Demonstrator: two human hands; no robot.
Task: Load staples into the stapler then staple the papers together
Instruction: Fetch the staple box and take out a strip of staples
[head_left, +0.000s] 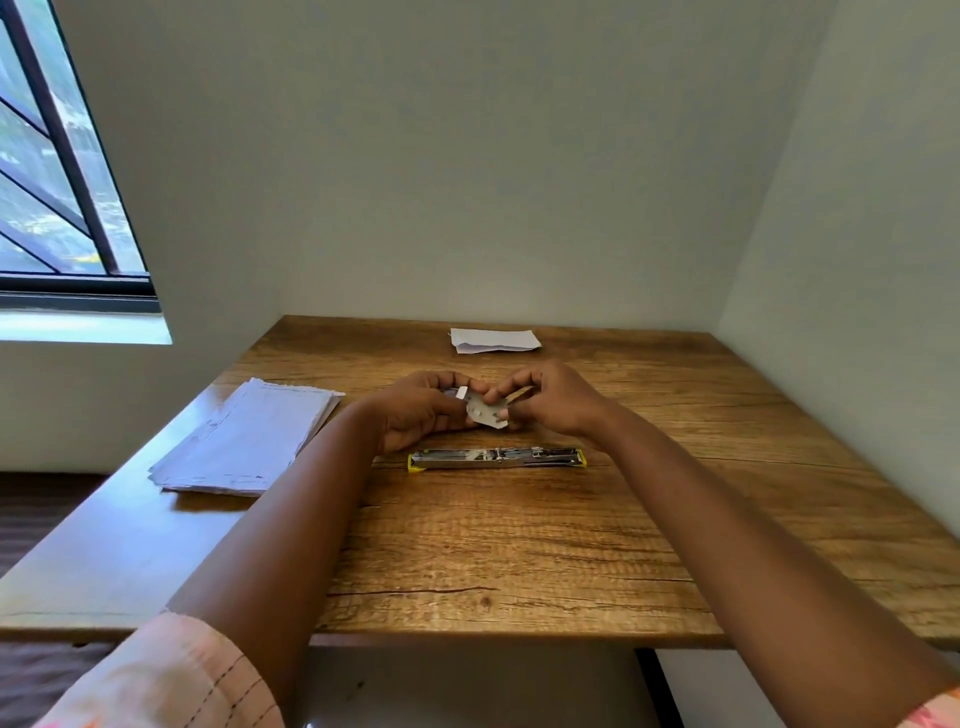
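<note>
Stapler (497, 459) lies open, just below hands (415, 410).

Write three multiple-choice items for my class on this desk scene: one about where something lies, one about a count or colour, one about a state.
1. Where does the stapler lie?
A. on the far paper stack
B. on the wooden table, just nearer the camera than the hands
C. in the left hand

2. How many separate paper stacks rest on the table?
A. one
B. two
C. four

3. What state is the stapler in?
A. opened out flat
B. shut
C. standing on end

Answers:
1 B, it rests on bare wood below the left hand and right hand.
2 B, the large stack lies left and the small stack lies far.
3 A, both halves lie in one line, yellow at each end.
</note>
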